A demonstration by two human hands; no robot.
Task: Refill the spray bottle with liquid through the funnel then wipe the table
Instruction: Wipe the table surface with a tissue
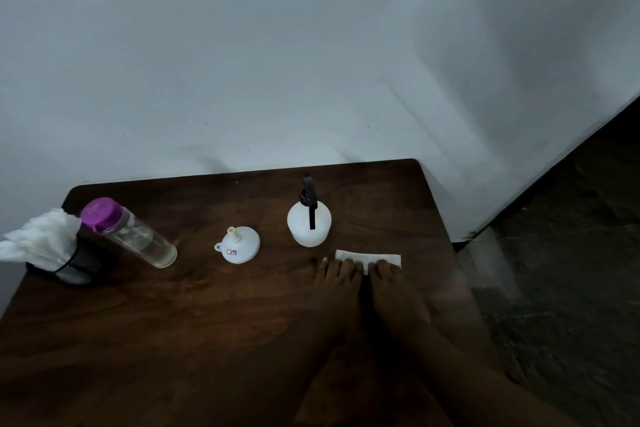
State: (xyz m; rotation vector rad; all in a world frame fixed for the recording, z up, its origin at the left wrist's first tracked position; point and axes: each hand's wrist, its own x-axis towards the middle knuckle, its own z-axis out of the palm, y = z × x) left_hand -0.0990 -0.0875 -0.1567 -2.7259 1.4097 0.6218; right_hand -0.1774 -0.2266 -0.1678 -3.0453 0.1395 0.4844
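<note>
Two hands lie flat on a folded white tissue (367,259), side by side and nearly touching: the left hand (337,282) covers the tissue's left end, the right hand (393,288) its right end. Fingers are extended and pressing down, not curled around anything; neither hand grips an object.

The spray bottle (309,224) serves as landmark. It stands upright toward the far edge of the dark wooden table (173,322), black trigger head fitted. The tissue lies just in front of it and slightly to its right, apart from its base. The white funnel (238,244) rests mouth-down to the bottle's left, spout pointing up, with a small sticker on its side. Further left stands a clear bottle (130,234) with a purple cap, partly filled with pale liquid. At the far left, a dark holder (74,267) carries loose white tissues (38,239).

Judgement: with the trigger head on and the funnel set aside, refilling appears complete and wiping is in hand.

Handling assessment: the tissue is thin, light and limp; it will likely bunch or tear if dragged by one corner, especially once wet. Flat palm pressure across its width suits it best. The spray bottle, if filled, would be heavy at its base and smooth-walled; hold it at the neck below the trigger.
</note>
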